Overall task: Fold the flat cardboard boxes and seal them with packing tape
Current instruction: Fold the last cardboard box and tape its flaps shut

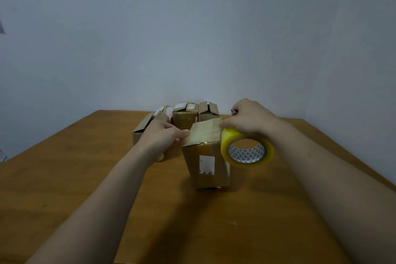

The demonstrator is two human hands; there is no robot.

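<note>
The table (64, 167) is wooden, and its far edge meets a plain wall (192, 28). A group of cardboard boxes (184, 113) stands at the far centre of the table, with their top flaps raised and unsealed. The leftmost of these (139, 129) lies just behind the left forearm.

The left hand (162, 135) reaches in from the lower left. Its thumb (184, 133) points right and lies on the left edge of the top flap (204, 132), with a finger curled under that edge, so the hand pinches the flap. The remaining fingers are hidden behind the hand.

The box (205, 167) stands on end at the centre of the table, nearer than the group. Its long axis is close to vertical, with the upper end leaning slightly left. The face bearing a white label (207, 165) points toward the camera. The top flap rises from the upper front edge and slopes away from the camera.

The tape roll (265, 152) is yellowish and touches the upper right corner of the box. Its core opening faces the camera, so its axis runs front to back. The right hand (248, 118) grips the roll from above, fingers curled over the rim, with the thumb tip at the right edge of the flap.
</note>
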